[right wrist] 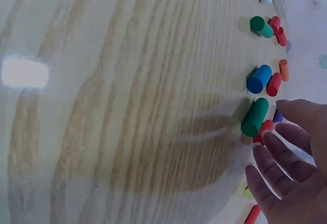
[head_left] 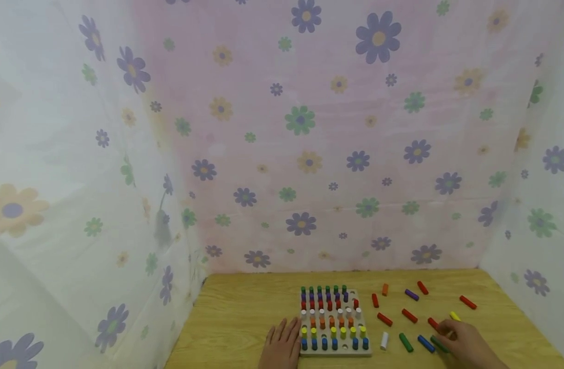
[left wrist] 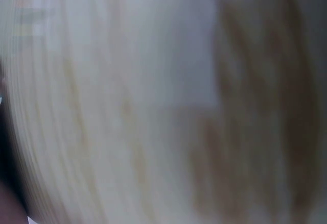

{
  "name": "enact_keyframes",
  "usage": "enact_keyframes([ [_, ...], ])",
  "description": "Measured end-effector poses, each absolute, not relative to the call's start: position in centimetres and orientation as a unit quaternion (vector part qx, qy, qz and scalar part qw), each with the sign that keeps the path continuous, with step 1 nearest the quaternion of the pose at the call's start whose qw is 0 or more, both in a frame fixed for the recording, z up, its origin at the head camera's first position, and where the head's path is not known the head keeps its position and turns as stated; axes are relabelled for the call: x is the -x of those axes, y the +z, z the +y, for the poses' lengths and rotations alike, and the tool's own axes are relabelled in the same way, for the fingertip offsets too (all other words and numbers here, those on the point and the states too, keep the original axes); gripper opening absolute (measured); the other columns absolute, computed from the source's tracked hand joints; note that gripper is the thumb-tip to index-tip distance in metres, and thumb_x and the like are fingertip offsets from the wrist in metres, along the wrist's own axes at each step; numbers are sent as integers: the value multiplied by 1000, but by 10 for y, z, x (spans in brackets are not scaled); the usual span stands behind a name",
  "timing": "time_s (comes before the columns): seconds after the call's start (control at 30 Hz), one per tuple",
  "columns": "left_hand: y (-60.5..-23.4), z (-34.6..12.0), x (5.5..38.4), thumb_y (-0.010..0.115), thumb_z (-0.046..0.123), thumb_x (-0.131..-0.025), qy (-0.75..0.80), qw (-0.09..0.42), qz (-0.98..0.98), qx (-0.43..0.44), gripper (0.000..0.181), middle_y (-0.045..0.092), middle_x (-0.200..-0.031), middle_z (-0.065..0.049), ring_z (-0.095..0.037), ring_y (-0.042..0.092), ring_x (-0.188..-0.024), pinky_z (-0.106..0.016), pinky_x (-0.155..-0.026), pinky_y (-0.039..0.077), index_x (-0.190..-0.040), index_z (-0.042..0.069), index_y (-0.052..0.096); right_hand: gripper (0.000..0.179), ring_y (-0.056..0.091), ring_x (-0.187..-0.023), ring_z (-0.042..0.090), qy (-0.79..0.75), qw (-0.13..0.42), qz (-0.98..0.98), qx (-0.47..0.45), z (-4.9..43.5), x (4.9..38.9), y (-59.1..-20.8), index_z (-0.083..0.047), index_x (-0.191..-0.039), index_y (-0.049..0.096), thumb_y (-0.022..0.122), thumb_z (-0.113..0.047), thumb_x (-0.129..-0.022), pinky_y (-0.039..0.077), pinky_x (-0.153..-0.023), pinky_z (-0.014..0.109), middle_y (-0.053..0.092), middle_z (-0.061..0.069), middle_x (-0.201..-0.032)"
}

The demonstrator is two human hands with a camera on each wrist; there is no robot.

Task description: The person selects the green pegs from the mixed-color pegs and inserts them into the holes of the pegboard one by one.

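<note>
My left hand (head_left: 282,346) rests flat on the table, fingers extended, its fingertips right at the left edge of a pegboard (head_left: 336,353). Rows of coloured pegs stand upright in the board, with a few holes bare. On the right, my right hand (head_left: 468,343) hovers low over loose pegs, fingers spread and nothing between them in the right wrist view. Its thumb and index finger are close to a red peg (head_left: 433,323). A green peg (right wrist: 255,117) lies just beside the fingertips, a blue peg (right wrist: 259,79) beyond it. The left wrist view is mostly blurred wood grain.
Loose pegs lie scattered right of the board, among them a white one (head_left: 384,341), a purple one (head_left: 411,294), an orange one (head_left: 385,289) and a yellow one (head_left: 455,316). Flower-printed sheets (head_left: 263,143) enclose the wooden table (head_left: 236,307) at the back and sides.
</note>
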State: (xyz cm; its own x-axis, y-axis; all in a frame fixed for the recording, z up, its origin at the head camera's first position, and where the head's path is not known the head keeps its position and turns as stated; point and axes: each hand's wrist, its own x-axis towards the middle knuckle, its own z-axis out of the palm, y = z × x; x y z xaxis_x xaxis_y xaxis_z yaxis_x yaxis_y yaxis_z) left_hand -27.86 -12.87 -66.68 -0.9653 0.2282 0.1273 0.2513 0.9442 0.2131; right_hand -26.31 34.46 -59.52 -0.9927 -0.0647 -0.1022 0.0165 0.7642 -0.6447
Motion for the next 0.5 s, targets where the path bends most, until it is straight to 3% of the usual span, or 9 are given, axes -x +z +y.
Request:
enact_keyframes([
  [0.17, -665, -130, 278, 16, 56, -111, -118, 46, -984, 124, 62, 50, -155, 9, -25, 43, -146, -55, -119, 32, -154, 28, 50, 19, 63, -81, 19, -334, 85, 939, -9, 347, 260, -598, 3, -100, 71, 75, -14, -92, 57, -72, 39, 67, 1, -87],
  [0.5, -664, -129, 279, 17, 57, -110, -122, 23, -985, 120, 62, 48, -157, 9, -25, 40, -147, -54, -121, 29, -156, 28, 47, 17, 66, -81, 20, -332, 100, 938, -24, 354, 261, -613, 2, -97, 72, 78, -11, -88, 59, -76, 42, 69, 0, -86],
])
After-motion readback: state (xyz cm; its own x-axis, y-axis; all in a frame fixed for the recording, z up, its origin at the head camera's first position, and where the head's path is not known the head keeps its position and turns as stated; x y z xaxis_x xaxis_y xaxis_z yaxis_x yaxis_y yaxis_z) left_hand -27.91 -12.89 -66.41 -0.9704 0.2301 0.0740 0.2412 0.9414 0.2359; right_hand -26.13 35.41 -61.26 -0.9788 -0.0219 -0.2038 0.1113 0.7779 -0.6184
